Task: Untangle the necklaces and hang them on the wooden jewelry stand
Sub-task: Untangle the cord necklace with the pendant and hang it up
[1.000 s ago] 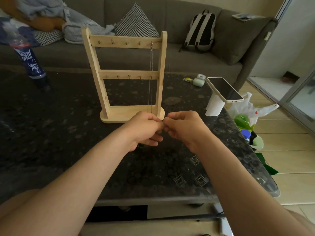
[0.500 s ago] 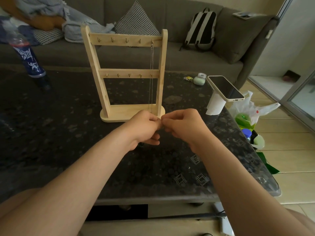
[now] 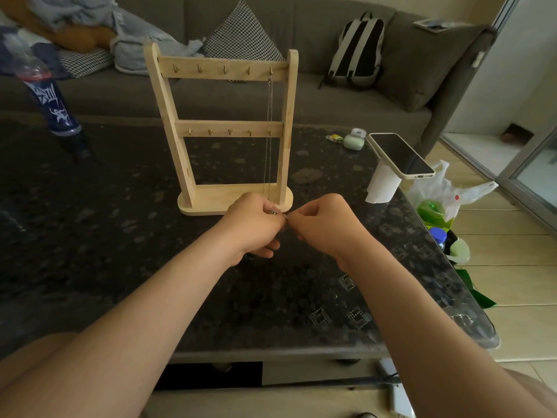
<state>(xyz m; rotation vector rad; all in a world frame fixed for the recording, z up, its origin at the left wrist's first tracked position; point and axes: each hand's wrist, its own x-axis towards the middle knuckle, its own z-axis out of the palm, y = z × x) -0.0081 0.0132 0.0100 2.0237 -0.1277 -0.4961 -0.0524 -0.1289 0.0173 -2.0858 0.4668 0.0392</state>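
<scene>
1. Dark speckled stone made up the table (image 3: 120, 236). In the head view I saw its near edge run under the forearms, and its rounded right corner dropped off to pale tiled floor.
2. Smooth pale wood formed the wooden jewelry stand (image 3: 229, 202), which had two uprights, two crossbars with small brass hooks and an oval base. It stood mid-table, just beyond the hands.
3. A thin silvery hung necklace (image 3: 269, 131) fell straight from the rightmost top hook down to the base.
4. The left hand (image 3: 253, 226) was curled, its fingertips pinching the tangled necklaces (image 3: 273, 211), a small metallic knot just before the base's right end.
5. The right hand (image 3: 327, 226) met it, thumb and forefinger nipping the same knot, the other fingers tucked under.
6. I noted open tabletop left of the stand as far as a blue bottle (image 3: 51, 101). To the right, a white paper roll (image 3: 381, 187) carried a phone (image 3: 401, 153) close to the edge.
</scene>
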